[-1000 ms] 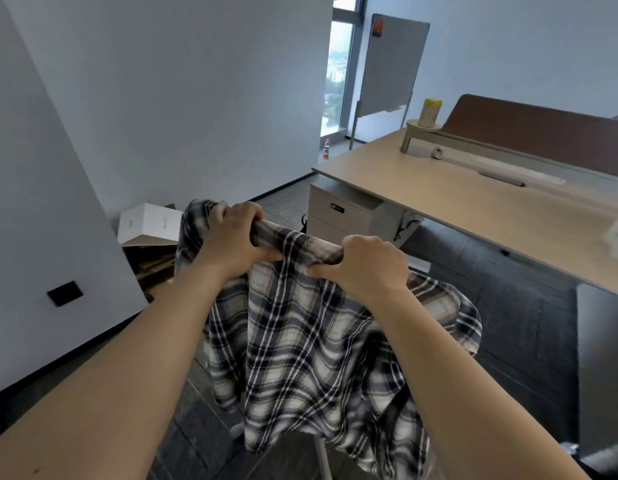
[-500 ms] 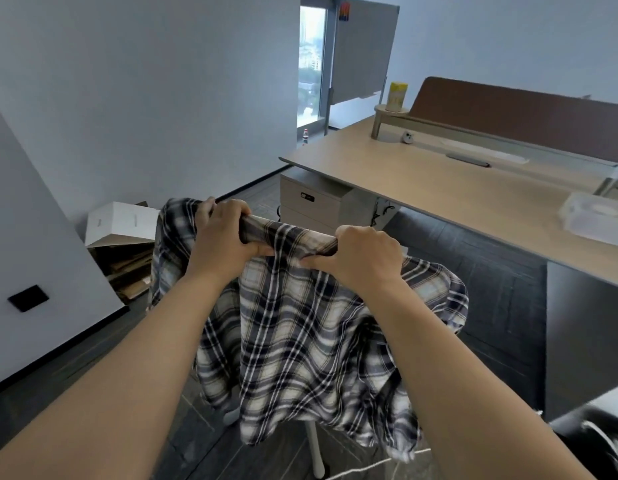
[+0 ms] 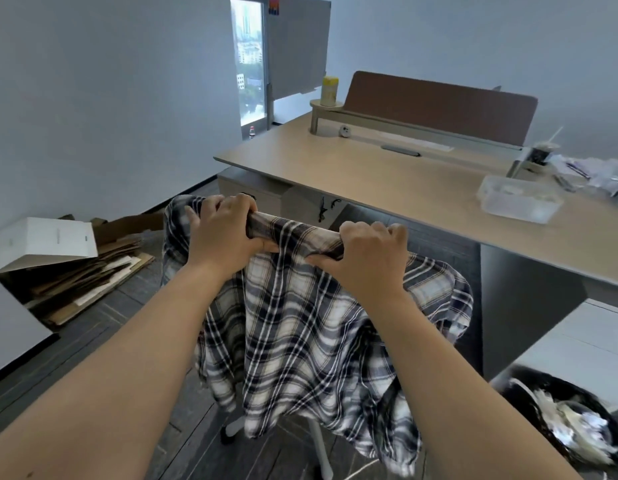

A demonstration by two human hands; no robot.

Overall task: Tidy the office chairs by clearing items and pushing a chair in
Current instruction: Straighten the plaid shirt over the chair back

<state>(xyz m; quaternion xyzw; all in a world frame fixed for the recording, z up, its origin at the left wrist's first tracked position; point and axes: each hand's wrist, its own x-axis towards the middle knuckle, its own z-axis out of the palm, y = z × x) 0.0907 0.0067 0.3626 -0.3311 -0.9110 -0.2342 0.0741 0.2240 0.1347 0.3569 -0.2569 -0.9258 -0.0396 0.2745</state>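
A black-and-white plaid shirt (image 3: pixel 293 341) is draped over the back of an office chair and hides almost all of it; only the chair's white legs (image 3: pixel 316 445) show below. My left hand (image 3: pixel 224 237) and my right hand (image 3: pixel 366 258) both grip the top edge of the chair back through the shirt, about a hand's width apart. The chair stands just in front of the wooden desk (image 3: pixel 387 181), its back facing me.
A drawer cabinet (image 3: pixel 252 192) sits under the desk's left end. Flattened cardboard and a white box (image 3: pixel 47 240) lie by the left wall. A clear plastic container (image 3: pixel 518 202) and clutter rest on the desk's right. A black waste bin (image 3: pixel 564 417) stands at lower right.
The chair, held by both hands, has moved closer to the desk, and my view has swung right, bringing the desk's right side and the waste bin into sight.
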